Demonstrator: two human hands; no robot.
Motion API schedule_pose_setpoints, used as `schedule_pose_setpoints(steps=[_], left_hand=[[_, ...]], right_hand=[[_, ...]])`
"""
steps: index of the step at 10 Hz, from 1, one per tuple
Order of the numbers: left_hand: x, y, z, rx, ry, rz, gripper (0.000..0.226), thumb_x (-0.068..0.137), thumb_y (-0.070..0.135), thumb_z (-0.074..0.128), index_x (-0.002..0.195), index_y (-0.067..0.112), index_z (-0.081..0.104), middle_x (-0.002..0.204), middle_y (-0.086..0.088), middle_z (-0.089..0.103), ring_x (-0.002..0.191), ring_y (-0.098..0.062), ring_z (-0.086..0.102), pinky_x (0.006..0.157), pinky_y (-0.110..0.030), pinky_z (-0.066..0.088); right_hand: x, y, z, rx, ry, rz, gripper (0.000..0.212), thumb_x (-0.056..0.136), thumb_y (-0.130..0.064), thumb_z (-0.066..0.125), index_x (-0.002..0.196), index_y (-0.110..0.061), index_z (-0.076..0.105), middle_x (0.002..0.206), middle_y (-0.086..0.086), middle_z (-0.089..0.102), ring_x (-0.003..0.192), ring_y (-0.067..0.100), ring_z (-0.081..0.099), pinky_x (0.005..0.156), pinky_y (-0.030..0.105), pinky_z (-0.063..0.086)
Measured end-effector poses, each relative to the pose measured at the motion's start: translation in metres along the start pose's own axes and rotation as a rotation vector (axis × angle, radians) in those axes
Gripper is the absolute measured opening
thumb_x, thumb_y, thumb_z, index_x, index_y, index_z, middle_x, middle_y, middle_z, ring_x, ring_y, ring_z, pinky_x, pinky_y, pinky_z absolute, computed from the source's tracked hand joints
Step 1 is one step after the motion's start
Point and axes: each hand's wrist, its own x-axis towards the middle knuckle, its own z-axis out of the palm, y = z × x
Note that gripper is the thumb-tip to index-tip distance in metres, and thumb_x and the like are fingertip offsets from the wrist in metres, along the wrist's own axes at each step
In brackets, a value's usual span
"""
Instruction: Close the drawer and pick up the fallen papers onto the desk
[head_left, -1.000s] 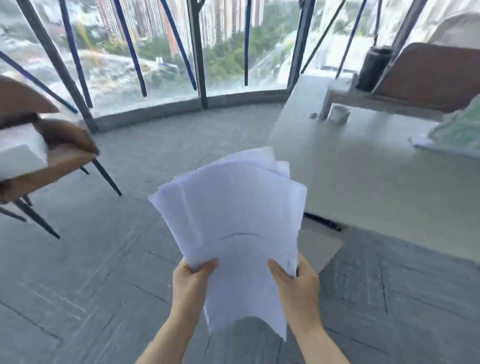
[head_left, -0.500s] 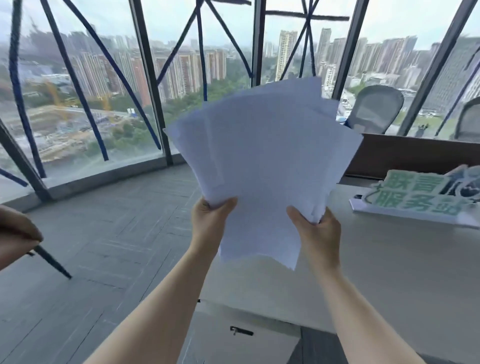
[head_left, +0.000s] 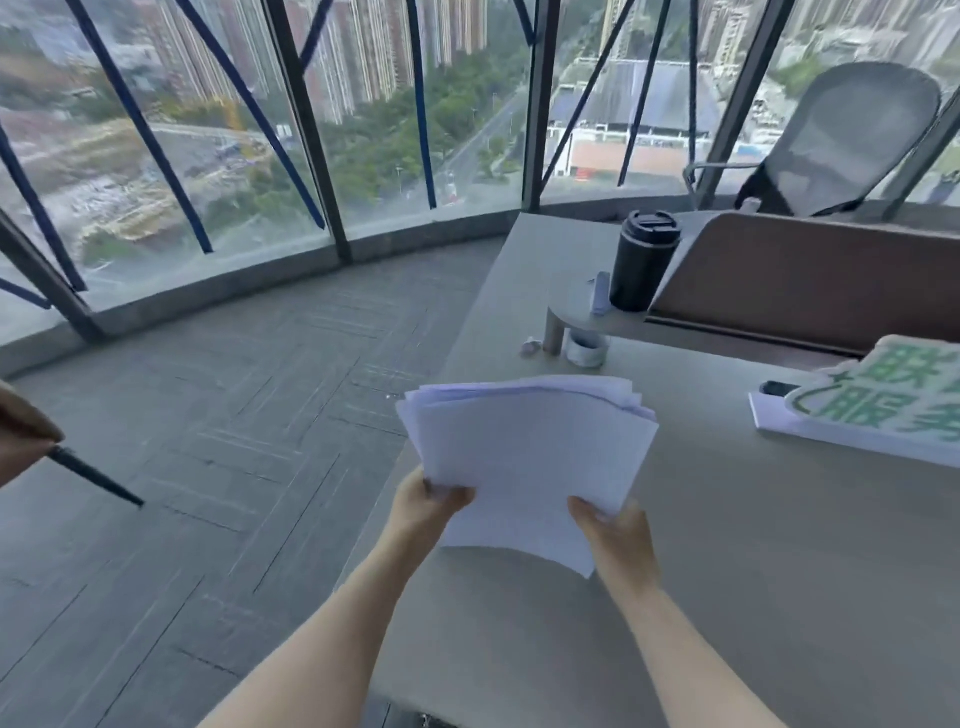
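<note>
A loose stack of white papers (head_left: 530, 457) hangs just above the grey desk (head_left: 753, 571), near its left edge. My left hand (head_left: 423, 506) grips the stack's lower left corner, thumb on top. My right hand (head_left: 613, 535) grips the lower right corner the same way. The sheets are fanned slightly and tilt away from me over the desk top. At the bottom edge, under the desk, a sliver of the drawer (head_left: 415, 719) shows; whether it stands open I cannot tell.
On the desk stand a raised shelf (head_left: 576, 306) with a black tumbler (head_left: 644, 260), a tape roll (head_left: 587, 348), a brown divider panel (head_left: 810, 280) and a green-and-white sign (head_left: 872, 405). A mesh chair (head_left: 847, 140) is behind. Grey carpet (head_left: 208, 441) lies left, windows beyond.
Both hands have carried the papers from above the floor, up in front of the windows, then down and level over the desk. My view has dropped toward the desk top.
</note>
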Motion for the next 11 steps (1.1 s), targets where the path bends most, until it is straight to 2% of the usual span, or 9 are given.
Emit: schedule_pose_setpoints(steps=[1,2,3,4,5,6,7,9,11], left_hand=[[0.025,0.006,0.004,0.051,0.023,0.015,0.035,0.066,0.024,0.072,0.090,-0.002,0.066,0.077,-0.004,0.062,0.070,-0.018,0.052,0.061,-0.029,0.040],[0.063,0.022,0.002,0.095,0.026,0.002,0.024,0.079,0.009,0.069,0.103,0.009,0.064,0.091,-0.005,0.070,0.073,-0.016,0.062,0.063,-0.025,0.050],[0.103,0.012,-0.005,0.273,0.004,-0.063,0.027,0.078,0.014,0.065,0.104,0.008,0.060,0.103,-0.012,0.069,0.094,-0.029,0.067,0.082,-0.044,0.054],[0.132,-0.008,-0.012,0.405,-0.015,-0.169,0.019,0.081,0.017,0.058,0.098,0.009,0.056,0.097,-0.007,0.065,0.090,-0.029,0.065,0.077,-0.042,0.054],[0.157,-0.023,-0.016,0.505,-0.003,-0.169,0.010,0.083,0.016,0.056,0.090,0.009,0.053,0.093,-0.007,0.063,0.079,-0.026,0.059,0.060,-0.032,0.044],[0.178,-0.035,-0.019,0.575,0.011,-0.164,0.020,0.083,0.018,0.056,0.102,0.010,0.057,0.101,-0.007,0.066,0.087,-0.027,0.061,0.071,-0.034,0.048],[0.188,-0.051,-0.021,0.637,0.026,-0.188,0.035,0.080,0.022,0.059,0.114,0.017,0.056,0.111,-0.003,0.066,0.102,-0.028,0.062,0.085,-0.041,0.053],[0.180,-0.067,-0.021,0.824,0.186,-0.081,0.055,0.082,0.027,0.066,0.132,0.014,0.048,0.130,-0.012,0.048,0.120,-0.031,0.044,0.090,-0.043,0.045],[0.108,-0.054,-0.038,0.647,0.186,0.094,0.027,0.091,0.024,0.057,0.118,0.025,0.060,0.106,0.002,0.054,0.100,-0.017,0.055,0.077,-0.029,0.044]], right_hand=[[0.017,-0.009,0.007,-0.077,0.015,0.009,0.015,0.086,-0.011,0.063,0.084,0.002,0.071,0.064,0.008,0.064,0.058,0.026,0.057,0.055,0.030,0.038],[0.048,-0.027,0.020,-0.153,0.024,0.008,0.015,0.085,-0.012,0.062,0.080,0.000,0.068,0.062,0.004,0.058,0.057,0.021,0.050,0.051,0.030,0.035],[0.078,-0.023,0.042,-0.172,-0.029,0.104,0.009,0.082,-0.009,0.062,0.086,-0.008,0.069,0.076,0.007,0.071,0.068,0.030,0.065,0.055,0.024,0.047],[0.102,0.003,0.065,-0.187,-0.082,0.257,0.025,0.080,-0.013,0.063,0.102,-0.003,0.069,0.098,0.017,0.074,0.092,0.037,0.071,0.077,0.037,0.056],[0.119,0.021,0.084,-0.181,-0.091,0.306,0.029,0.084,-0.008,0.063,0.111,0.000,0.065,0.107,0.019,0.072,0.092,0.033,0.070,0.082,0.040,0.055],[0.131,0.029,0.097,-0.231,-0.099,0.298,0.032,0.085,-0.009,0.063,0.116,-0.003,0.063,0.111,0.013,0.071,0.088,0.027,0.065,0.077,0.032,0.052],[0.136,0.032,0.102,-0.421,-0.102,0.284,0.034,0.085,-0.017,0.061,0.119,-0.011,0.060,0.106,0.005,0.067,0.084,0.022,0.061,0.063,0.026,0.045],[0.124,0.025,0.096,-1.008,0.072,0.312,0.054,0.079,-0.060,0.054,0.107,-0.015,0.042,0.090,0.001,0.059,0.091,0.027,0.064,0.069,0.035,0.038],[0.059,0.014,0.039,-0.490,0.105,0.208,0.017,0.090,-0.034,0.050,0.080,-0.021,0.054,0.072,-0.002,0.063,0.067,0.020,0.057,0.069,0.040,0.052]])
